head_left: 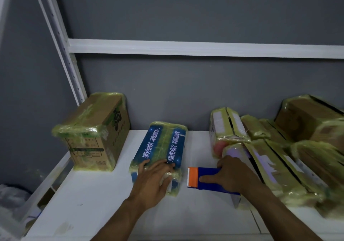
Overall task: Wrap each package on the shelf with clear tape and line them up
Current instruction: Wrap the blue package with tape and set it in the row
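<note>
On shelf [93, 203]: blue package [161, 145], left hand [154, 181] flat atop, grip open; tape dispenser [205, 172], right hand [232, 177] grip closed round it.

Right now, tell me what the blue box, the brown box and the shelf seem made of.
Blue box: printed cardboard, probably, under glossy wrinkled clear tape. Brown box: matte cardboard, taped likewise at its edges. Shelf: smooth white board, painted or laminated; cannot tell which.

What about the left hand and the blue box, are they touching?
Touching. The head view shows the left hand lying across the near end of the blue box, fingers on its top.
</note>
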A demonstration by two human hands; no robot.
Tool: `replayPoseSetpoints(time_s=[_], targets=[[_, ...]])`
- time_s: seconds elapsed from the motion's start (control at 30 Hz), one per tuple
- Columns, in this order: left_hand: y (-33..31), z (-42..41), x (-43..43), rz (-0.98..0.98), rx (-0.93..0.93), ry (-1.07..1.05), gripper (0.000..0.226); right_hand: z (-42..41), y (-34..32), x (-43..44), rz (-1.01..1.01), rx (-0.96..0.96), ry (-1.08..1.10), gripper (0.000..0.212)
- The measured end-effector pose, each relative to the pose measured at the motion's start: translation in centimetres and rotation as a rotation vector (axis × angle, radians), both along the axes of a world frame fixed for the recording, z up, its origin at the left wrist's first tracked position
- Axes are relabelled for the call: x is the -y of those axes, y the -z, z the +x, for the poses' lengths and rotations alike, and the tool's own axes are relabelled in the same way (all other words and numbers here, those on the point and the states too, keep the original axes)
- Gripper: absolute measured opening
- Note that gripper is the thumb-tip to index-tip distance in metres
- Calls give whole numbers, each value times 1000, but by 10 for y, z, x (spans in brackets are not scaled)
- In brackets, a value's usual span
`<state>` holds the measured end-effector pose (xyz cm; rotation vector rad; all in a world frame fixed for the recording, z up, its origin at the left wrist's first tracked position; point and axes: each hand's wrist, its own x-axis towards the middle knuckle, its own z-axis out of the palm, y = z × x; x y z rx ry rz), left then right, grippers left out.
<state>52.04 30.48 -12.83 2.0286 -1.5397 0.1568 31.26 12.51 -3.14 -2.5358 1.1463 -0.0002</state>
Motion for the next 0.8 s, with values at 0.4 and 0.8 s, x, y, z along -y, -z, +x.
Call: replayPoseSetpoints(time_s=[0.4, 0.8], targets=[[-1, 24, -4, -76, -29, 52, 32, -1, -3, -9, 60, 18, -27, 66], [2, 31, -13, -70, -73, 78, 33, -5, 18, -13, 3, 66, 36, 66]])
